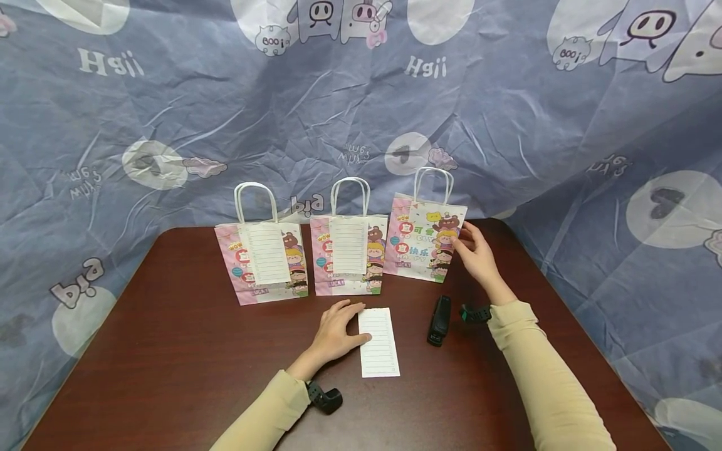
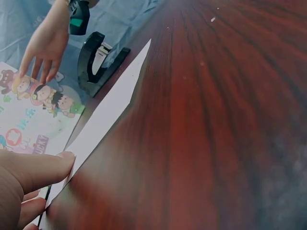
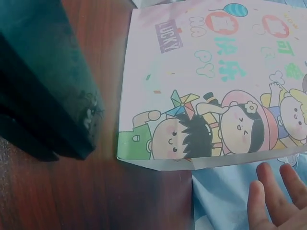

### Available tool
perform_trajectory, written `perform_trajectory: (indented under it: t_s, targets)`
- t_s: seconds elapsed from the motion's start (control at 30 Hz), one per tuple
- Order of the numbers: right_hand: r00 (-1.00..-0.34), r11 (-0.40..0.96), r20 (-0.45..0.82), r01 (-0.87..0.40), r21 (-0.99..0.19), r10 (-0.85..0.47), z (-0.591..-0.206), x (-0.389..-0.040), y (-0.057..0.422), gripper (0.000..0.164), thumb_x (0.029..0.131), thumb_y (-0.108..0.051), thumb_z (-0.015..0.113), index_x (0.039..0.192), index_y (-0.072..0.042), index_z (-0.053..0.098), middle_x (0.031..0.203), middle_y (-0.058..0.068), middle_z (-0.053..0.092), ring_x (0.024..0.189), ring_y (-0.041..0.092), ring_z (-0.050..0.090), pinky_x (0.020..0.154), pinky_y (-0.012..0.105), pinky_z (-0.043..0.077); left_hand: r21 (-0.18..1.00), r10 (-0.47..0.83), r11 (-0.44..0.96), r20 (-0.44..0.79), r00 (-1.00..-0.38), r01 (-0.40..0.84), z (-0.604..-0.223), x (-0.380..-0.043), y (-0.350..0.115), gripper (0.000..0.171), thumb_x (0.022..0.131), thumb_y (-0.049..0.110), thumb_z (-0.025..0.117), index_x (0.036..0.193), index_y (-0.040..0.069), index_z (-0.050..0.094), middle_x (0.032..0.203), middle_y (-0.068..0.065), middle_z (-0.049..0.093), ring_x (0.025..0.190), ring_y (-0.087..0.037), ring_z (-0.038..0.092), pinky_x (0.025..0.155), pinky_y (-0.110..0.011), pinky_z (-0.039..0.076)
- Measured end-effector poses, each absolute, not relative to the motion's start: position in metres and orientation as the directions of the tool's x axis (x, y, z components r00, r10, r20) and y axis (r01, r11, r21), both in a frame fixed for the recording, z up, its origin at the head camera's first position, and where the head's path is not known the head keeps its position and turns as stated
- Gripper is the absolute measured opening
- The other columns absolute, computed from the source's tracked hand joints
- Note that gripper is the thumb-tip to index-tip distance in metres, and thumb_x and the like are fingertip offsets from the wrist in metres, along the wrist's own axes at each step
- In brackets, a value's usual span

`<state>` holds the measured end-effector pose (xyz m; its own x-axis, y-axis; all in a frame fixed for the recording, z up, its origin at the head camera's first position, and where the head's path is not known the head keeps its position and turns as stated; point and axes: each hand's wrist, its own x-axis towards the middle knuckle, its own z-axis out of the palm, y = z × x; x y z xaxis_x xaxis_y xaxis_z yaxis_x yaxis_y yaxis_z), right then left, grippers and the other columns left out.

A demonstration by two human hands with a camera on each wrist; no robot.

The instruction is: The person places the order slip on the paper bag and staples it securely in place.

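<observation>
My left hand (image 1: 335, 333) rests on the table, its thumb and fingertips touching the left edge of a white slip of lined paper (image 1: 379, 347). In the left wrist view the thumb lies over the paper's near end. My right hand (image 1: 475, 254) is at the right edge of the rightmost paper gift bag (image 1: 414, 244), which stands slightly tilted and shows cartoon figures. In the right wrist view, its fingers (image 3: 273, 191) spread loosely beside the bag's side. A black stapler (image 1: 439, 321) lies between the slip and my right wrist.
Two more gift bags, a left one (image 1: 299, 294) and a middle one (image 1: 321, 250), stand to the left with white handles. Each has a lined slip on its front. A blue patterned cloth (image 1: 316, 113) hangs behind the brown table (image 1: 169, 351).
</observation>
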<state>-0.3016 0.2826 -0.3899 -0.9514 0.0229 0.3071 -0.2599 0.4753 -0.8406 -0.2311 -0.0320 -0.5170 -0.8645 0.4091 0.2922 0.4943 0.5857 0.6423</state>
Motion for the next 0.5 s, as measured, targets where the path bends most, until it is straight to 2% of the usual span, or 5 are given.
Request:
perform_trajectory:
  t_s: [0.3, 0.4, 0.5]
  targets:
    - [-0.933, 0.480, 0.348, -0.267, -0.836, 0.087, -0.384, -0.308, 0.280, 0.051, 0.096, -0.009, 0.052, 0.140, 0.006, 0.031, 0.136, 0.032, 0.037, 0.117, 0.047, 0.045, 0.093, 0.055, 0.038, 0.624, 0.425, 0.583, 0.312, -0.850, 0.521, -0.520, -0.232, -0.033, 0.060, 0.080, 0.031, 0.072, 0.131, 0.007, 0.054, 0.133, -0.007, 0.054, 0.129, -0.030, 0.036, 0.101, -0.051, 0.026]
    - [-0.927, 0.492, 0.363, -0.274, -0.827, 0.095, -0.387, -0.314, 0.282, 0.047, 0.095, -0.008, 0.052, 0.136, 0.008, 0.037, 0.131, 0.032, 0.043, 0.113, 0.045, 0.049, 0.088, 0.044, 0.044, 0.628, 0.425, 0.573, 0.322, -0.846, 0.527, -0.520, -0.231, -0.033, 0.059, 0.078, 0.031, 0.073, 0.130, 0.009, 0.055, 0.130, -0.005, 0.056, 0.127, -0.028, 0.039, 0.101, -0.050, 0.026]
    - [-0.923, 0.495, 0.369, -0.271, -0.826, 0.111, -0.396, -0.325, 0.289, 0.042, 0.095, -0.012, 0.054, 0.131, 0.008, 0.043, 0.125, 0.028, 0.050, 0.107, 0.034, 0.054, 0.081, 0.025, 0.044, 0.628, 0.423, 0.563, 0.340, -0.840, 0.537, -0.521, -0.231, -0.033, 0.056, 0.076, 0.029, 0.076, 0.126, 0.012, 0.058, 0.125, -0.002, 0.058, 0.122, -0.025, 0.044, 0.099, -0.049, 0.028]
